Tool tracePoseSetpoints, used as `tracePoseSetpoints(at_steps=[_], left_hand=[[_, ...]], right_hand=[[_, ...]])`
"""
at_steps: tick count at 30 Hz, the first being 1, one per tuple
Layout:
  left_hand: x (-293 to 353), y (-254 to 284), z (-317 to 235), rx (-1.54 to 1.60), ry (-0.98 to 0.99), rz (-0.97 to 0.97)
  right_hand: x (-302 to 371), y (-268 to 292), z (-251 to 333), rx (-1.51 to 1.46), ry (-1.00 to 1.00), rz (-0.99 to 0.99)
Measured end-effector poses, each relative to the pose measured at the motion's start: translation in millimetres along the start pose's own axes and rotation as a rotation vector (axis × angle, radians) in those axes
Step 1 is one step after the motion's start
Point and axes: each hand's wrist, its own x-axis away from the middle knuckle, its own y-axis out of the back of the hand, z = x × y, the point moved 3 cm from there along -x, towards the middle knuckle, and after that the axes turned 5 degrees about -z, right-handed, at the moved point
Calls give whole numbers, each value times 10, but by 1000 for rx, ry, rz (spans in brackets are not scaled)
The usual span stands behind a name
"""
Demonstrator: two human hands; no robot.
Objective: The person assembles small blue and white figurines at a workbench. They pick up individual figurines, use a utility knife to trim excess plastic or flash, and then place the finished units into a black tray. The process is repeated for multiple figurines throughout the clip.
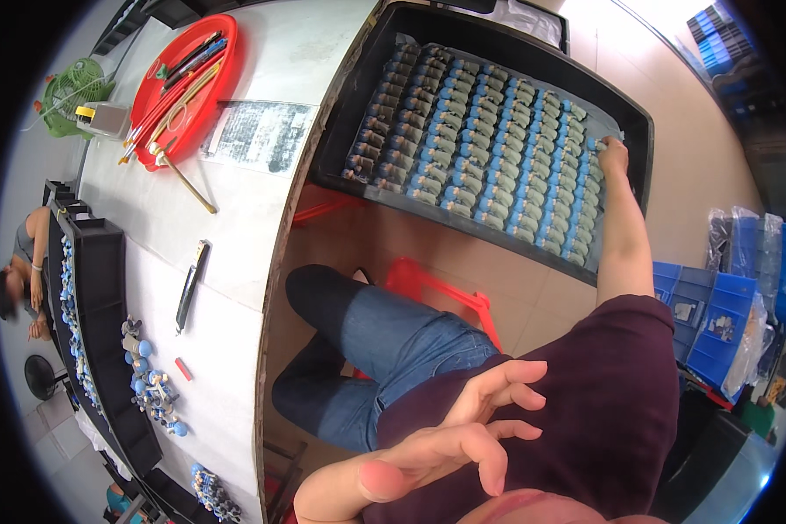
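Observation:
My right hand (614, 157) reaches out to the far right corner of a large black tray (646, 175). Its fingers are closed on a small blue-and-grey figure (596, 144) at the end of a row; the fingers partly hide it. Rows of small painted figures (480, 144) fill the tray, lying on a clear plastic sheet. The rows at the left are darker, the others light blue and grey-green. Close to the camera, my left hand (450, 441) is raised in front of my maroon shirt, its fingers curved and apart with nothing in them.
To the left stands a white worktable (227, 279) with a red basin (223, 87) of brushes, a black cutter knife (192, 284) and clusters of small figures (153, 384). Blue plastic bins (716, 323) are at the right. A red stool (432, 284) is by my legs. Another person (31, 253) sits across the table.

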Motion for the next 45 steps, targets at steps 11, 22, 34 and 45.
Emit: tracePoseSetpoints(at_steps=[11,22,34,45], left_hand=[[-103,65,74,-98,9,52],[8,89,108,-7,32,63],[338,30,58,-49,-5,102],[1243,236,-422,-470,-551,266]], right_hand=[[-176,-329,-331,-291,85,128],[-34,109,-82,-496,7,-331],[1116,1010,1496,-1116,321,-130],[3328,2370,3847,-1346,1704,210]])
